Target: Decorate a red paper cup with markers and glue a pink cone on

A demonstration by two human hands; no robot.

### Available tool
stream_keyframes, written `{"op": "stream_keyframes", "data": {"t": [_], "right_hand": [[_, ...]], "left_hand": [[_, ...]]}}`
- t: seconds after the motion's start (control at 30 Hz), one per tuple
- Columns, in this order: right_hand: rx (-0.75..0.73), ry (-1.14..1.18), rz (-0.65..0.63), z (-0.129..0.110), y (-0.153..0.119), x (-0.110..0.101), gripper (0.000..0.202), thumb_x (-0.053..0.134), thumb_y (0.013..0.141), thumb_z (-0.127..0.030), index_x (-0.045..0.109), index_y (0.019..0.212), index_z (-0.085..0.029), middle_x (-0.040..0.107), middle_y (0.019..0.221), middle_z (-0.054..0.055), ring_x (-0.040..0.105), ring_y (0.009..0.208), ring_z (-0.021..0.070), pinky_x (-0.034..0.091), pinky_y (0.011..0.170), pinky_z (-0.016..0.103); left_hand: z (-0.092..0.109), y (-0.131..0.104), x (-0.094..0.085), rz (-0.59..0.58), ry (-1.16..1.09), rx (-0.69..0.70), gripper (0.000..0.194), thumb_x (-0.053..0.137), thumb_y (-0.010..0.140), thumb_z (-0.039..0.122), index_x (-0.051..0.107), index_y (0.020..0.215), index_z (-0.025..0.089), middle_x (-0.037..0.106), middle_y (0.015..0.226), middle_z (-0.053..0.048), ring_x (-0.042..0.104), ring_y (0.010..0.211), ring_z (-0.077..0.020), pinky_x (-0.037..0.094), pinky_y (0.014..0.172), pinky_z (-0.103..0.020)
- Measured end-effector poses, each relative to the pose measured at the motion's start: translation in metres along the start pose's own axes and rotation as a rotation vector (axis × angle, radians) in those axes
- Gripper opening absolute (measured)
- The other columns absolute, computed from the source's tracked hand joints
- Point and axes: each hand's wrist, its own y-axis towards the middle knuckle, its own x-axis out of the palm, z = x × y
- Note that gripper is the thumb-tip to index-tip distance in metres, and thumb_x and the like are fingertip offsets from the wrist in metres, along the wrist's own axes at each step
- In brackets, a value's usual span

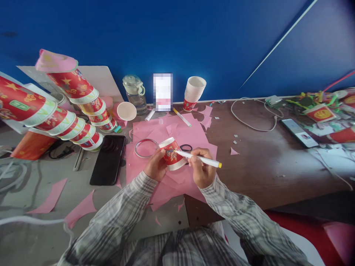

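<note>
My left hand [156, 164] grips a red paper cup [172, 154] with white bands and a printed pattern, tilted above the pink paper sheets [177, 129]. In my right hand [202, 168] is a white marker [203, 159] with a yellow end, its tip at the printed side of the cup. A roll of clear tape [146, 148] lies left of the cup. Partly hidden behind my right hand are the black handles of what look like scissors [185, 148].
Tall stacks of red cups [95, 107] stand at left beside a black phone [108, 160]. A water bottle [135, 94], a lit phone [163, 92] and nested paper cups [194, 92] line the wall. At right lie a white cable [253, 127] and another phone [299, 133].
</note>
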Motion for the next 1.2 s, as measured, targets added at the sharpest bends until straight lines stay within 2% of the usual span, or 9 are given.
{"op": "stream_keyframes", "data": {"t": [0.33, 0.43, 0.57, 0.7, 0.8, 0.93, 1.1, 1.2], "right_hand": [[0.020, 0.036, 0.012, -0.0028, 0.0050, 0.0018, 0.009, 0.050, 0.082, -0.026, 0.053, 0.086, -0.019, 0.051, 0.059, -0.003, 0.062, 0.056, 0.0159, 0.052, 0.052, 0.029], [0.013, -0.002, 0.014, -0.0045, 0.0046, 0.0009, 0.009, 0.050, 0.081, -0.026, 0.054, 0.085, -0.019, 0.052, 0.061, -0.003, 0.057, 0.051, 0.0138, 0.049, 0.048, 0.027], [0.002, -0.050, -0.016, -0.0039, 0.0035, -0.0022, 0.009, 0.051, 0.080, -0.026, 0.054, 0.080, -0.018, 0.051, 0.058, -0.003, 0.047, 0.045, 0.0109, 0.040, 0.042, 0.023], [0.039, 0.033, -0.012, 0.0003, 0.0038, -0.0024, 0.009, 0.050, 0.081, -0.027, 0.054, 0.081, -0.019, 0.050, 0.058, -0.004, 0.047, 0.046, 0.0106, 0.040, 0.044, 0.024], [0.066, 0.119, 0.017, 0.0031, 0.0053, -0.0003, 0.011, 0.048, 0.084, -0.030, 0.052, 0.084, -0.020, 0.046, 0.053, -0.006, 0.053, 0.048, 0.0130, 0.044, 0.045, 0.025], [0.065, 0.118, 0.019, 0.0037, 0.0070, 0.0015, 0.013, 0.048, 0.084, -0.032, 0.051, 0.086, -0.019, 0.047, 0.052, -0.006, 0.059, 0.054, 0.0156, 0.047, 0.046, 0.026], [0.043, 0.091, 0.017, 0.0007, 0.0083, 0.0015, 0.012, 0.049, 0.084, -0.030, 0.051, 0.085, -0.019, 0.049, 0.053, -0.006, 0.054, 0.049, 0.0128, 0.047, 0.046, 0.026], [0.046, 0.066, 0.019, -0.0012, 0.0079, 0.0002, 0.010, 0.050, 0.082, -0.028, 0.052, 0.082, -0.019, 0.048, 0.054, -0.005, 0.048, 0.045, 0.0110, 0.043, 0.044, 0.024]], "left_hand": [[0.0005, -0.0004, 0.0030, -0.050, -0.002, 0.018, 0.045, 0.070, 0.059, 0.035, 0.058, 0.096, 0.012, 0.067, 0.090, -0.011, 0.061, 0.086, -0.0281, 0.051, 0.077, -0.039], [-0.0001, -0.0002, 0.0021, -0.038, -0.006, 0.008, 0.046, 0.070, 0.059, 0.035, 0.058, 0.096, 0.012, 0.067, 0.091, -0.011, 0.062, 0.085, -0.0274, 0.051, 0.077, -0.039], [-0.0001, -0.0004, 0.0006, -0.013, 0.003, 0.003, 0.048, 0.069, 0.061, 0.036, 0.056, 0.100, 0.011, 0.066, 0.094, -0.013, 0.060, 0.091, -0.0285, 0.049, 0.083, -0.043], [0.0008, -0.0008, 0.0005, -0.034, 0.031, -0.003, 0.050, 0.067, 0.062, 0.038, 0.055, 0.102, 0.011, 0.065, 0.097, -0.014, 0.059, 0.095, -0.0306, 0.047, 0.085, -0.045], [0.0019, -0.0015, 0.0026, -0.058, 0.048, 0.001, 0.049, 0.068, 0.060, 0.038, 0.057, 0.100, 0.011, 0.066, 0.094, -0.013, 0.059, 0.093, -0.0307, 0.049, 0.081, -0.042], [0.0035, -0.0023, 0.0063, -0.063, 0.058, 0.000, 0.052, 0.068, 0.059, 0.038, 0.056, 0.101, 0.009, 0.066, 0.093, -0.014, 0.058, 0.095, -0.0332, 0.049, 0.079, -0.042], [0.0031, -0.0018, 0.0062, -0.025, 0.046, 0.013, 0.050, 0.069, 0.059, 0.036, 0.056, 0.100, 0.010, 0.067, 0.091, -0.013, 0.059, 0.093, -0.0322, 0.047, 0.082, -0.044], [0.0022, -0.0010, 0.0046, -0.025, 0.035, 0.012, 0.049, 0.069, 0.059, 0.036, 0.056, 0.099, 0.011, 0.066, 0.091, -0.013, 0.060, 0.091, -0.0312, 0.047, 0.084, -0.046]]}}
